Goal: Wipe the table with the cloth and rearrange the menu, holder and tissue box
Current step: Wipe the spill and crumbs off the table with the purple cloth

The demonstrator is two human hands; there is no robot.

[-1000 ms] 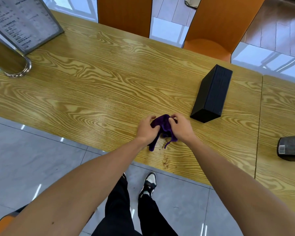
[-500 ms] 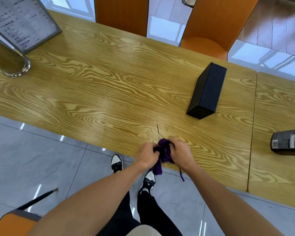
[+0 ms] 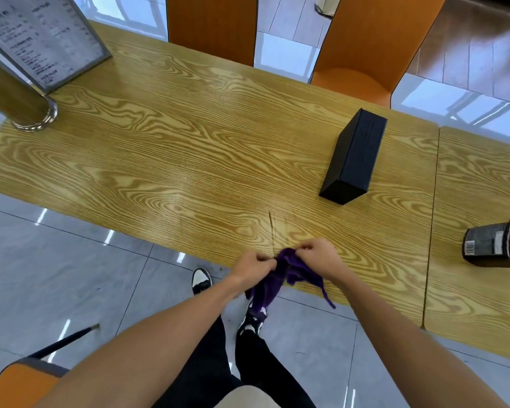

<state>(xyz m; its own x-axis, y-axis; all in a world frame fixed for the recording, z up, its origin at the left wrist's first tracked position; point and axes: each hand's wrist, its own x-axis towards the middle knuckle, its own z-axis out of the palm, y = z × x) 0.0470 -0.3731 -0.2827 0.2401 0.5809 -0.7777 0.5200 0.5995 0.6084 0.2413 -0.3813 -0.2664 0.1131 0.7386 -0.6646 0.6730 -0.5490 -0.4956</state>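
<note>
A purple cloth (image 3: 280, 278) hangs between my two hands at the near edge of the wooden table (image 3: 189, 160), drooping past the edge toward the floor. My left hand (image 3: 252, 267) pinches its left part and my right hand (image 3: 321, 257) pinches its top right. A black tissue box (image 3: 354, 157) lies on the table to the right of the middle. A framed menu (image 3: 44, 39) leans at the far left corner. In front of the menu stands a metal cylinder holder (image 3: 15, 98).
A dark cup-like container (image 3: 495, 245) lies on its side on the adjoining table at the right. Two orange chairs (image 3: 362, 45) stand behind the table. Another orange chair (image 3: 18, 384) is at the bottom left. My shoes (image 3: 202, 279) are on the grey tiled floor.
Both hands have drawn the cloth from the table surface back over the near edge. The bunched cloth has been pulled apart and now hangs loose.
</note>
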